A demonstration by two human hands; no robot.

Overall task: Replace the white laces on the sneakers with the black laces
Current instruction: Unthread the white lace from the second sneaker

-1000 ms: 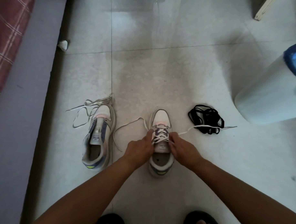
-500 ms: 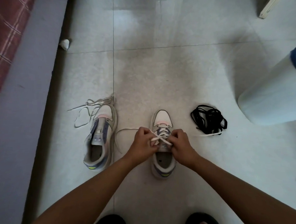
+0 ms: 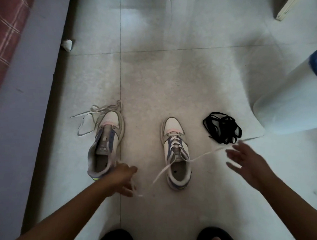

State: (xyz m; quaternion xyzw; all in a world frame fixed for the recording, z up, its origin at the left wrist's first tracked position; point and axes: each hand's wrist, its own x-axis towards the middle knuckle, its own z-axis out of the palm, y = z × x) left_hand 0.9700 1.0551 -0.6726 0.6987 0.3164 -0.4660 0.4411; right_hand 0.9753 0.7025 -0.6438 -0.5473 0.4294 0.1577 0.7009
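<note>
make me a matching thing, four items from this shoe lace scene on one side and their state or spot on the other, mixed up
Things:
1. left sneaker
2. right sneaker
3. black laces
4. loose white lace

States or spots:
A. bundled on the floor, right of both shoes
B. white lace partly threaded, ends pulled out sideways
C. eyelets bare, no lace
D. lying by the toe of the unlaced shoe

Pairs: 1-C, 2-B, 3-A, 4-D

Both grips (image 3: 124, 179) (image 3: 246, 158) apart, fingers loose
</note>
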